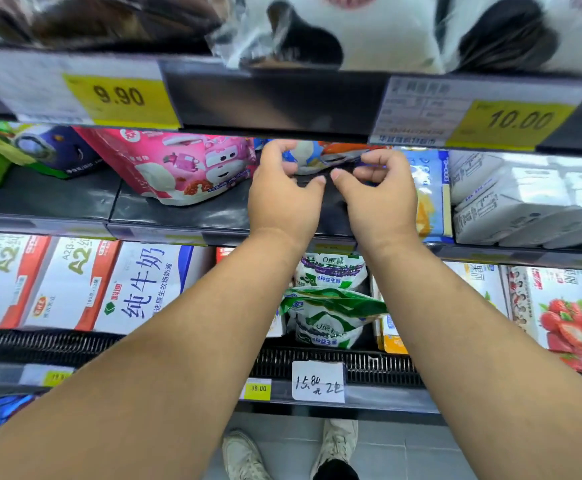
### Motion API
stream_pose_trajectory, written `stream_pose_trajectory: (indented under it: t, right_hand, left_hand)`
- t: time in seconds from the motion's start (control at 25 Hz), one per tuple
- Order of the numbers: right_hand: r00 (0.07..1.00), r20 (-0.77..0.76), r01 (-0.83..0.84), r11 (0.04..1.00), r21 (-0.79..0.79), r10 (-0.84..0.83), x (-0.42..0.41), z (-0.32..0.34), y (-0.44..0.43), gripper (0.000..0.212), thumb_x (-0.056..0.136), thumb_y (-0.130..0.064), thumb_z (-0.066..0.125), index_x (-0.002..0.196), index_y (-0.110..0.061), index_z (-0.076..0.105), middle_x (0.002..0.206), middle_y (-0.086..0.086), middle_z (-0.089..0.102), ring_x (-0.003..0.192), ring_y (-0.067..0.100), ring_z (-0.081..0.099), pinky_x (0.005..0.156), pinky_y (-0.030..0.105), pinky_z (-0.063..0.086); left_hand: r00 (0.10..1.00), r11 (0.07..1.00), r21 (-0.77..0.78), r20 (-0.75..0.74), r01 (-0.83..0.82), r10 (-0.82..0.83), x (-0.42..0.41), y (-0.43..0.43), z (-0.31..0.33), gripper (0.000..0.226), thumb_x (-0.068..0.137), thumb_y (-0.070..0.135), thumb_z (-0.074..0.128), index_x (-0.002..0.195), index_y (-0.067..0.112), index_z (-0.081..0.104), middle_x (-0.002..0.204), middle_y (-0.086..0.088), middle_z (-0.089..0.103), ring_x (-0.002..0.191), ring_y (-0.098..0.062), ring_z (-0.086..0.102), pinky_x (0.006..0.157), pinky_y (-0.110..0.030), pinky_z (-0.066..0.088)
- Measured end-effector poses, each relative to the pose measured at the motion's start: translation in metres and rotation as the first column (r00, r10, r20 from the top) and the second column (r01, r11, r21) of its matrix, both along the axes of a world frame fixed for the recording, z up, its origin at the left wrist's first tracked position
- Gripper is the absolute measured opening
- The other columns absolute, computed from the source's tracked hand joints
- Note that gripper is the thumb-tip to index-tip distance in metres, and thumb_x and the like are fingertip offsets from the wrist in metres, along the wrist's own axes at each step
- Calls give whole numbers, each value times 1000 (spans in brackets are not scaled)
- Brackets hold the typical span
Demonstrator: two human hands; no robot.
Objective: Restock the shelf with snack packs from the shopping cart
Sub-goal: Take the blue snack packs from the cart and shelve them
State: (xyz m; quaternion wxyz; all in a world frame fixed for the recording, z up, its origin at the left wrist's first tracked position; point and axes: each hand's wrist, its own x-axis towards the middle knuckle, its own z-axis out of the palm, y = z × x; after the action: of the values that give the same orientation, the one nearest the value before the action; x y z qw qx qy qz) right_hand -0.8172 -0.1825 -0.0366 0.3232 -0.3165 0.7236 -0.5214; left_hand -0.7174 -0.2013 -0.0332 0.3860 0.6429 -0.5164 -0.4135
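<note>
**Both hands on a blue snack pack at the middle shelf**

The blue snack pack [320, 155], printed blue, white and orange, sits at the back of the dark middle shelf [57, 195], just under the rail of the shelf above. The left hand [282, 195] has its grip clenched on the pack's left end, fingers curled over the top and thumb underneath. The right hand [383, 192] does the same at the pack's right end, its grip grasping that edge between curled fingers and thumb. The two thumbs nearly meet below the pack.

Just left of the pack stands a pink pouch [178, 168] with a cartoon character, and farther left a green and purple pouch [40, 147]. Just right of the pack is a pale blue bag [428, 188], partly hidden by the right hand, then white cartons [525, 199].

Above the pack to the left hangs a yellow 9.90 tag [120, 98], and above to the right a 10.00 tag [518, 119]. Below the pack, one shelf down, lie green and white pouches [331, 306], with milk cartons [137, 289] to their left and a strawberry box [566, 306] to their right. Lower still is a handwritten price card [318, 381].
</note>
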Motion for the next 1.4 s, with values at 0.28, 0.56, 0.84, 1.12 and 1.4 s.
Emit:
stream_pose_trajectory:
  t: [0.28,0.56,0.84,1.12,1.4]
  right_hand:
    - [963,169,-232,965,123,210,7,58,63,40,84,-15,74,114,-28,51,114,-1,58,101,14,58,89,28,48]
    - [893,241,-425,887,179,380,7,140,103,41,87,-15,72,119,-28,51,125,1,55,110,20,59,82,30,52]
    - [712,246,-694,713,101,658,54,200,139,46,86,-6,71,126,-20,53,116,-1,58,83,1,58,64,7,47]
    - [488,243,-865,501,11,838,127,237,157,44,85,-13,73,121,-31,54,122,-5,58,90,7,64,60,19,55]
    - [347,235,-932,361,-20,908,210,257,191,48,86,-16,73,127,-31,55,123,-8,59,89,1,65,78,21,51]
  left_hand:
    - [996,993,77,30,84,-87,45,60,62,51,88,14,68,133,28,49,113,4,57,98,-15,62,88,-25,49]
    - [998,991,134,-64,32,-23,88,129,140,52,90,13,69,130,39,46,120,2,58,106,-15,61,87,-23,49]
    - [959,974,128,-194,-185,207,124,190,205,63,84,14,74,139,28,47,122,-1,64,101,-11,64,82,-20,48]
    - [918,933,111,-169,-344,358,191,250,239,55,89,14,71,133,38,48,125,4,63,112,-13,63,90,-24,49]
    - [857,878,82,-188,-472,479,268,304,249,52,90,13,69,131,36,47,125,3,64,111,-9,63,94,-26,52]
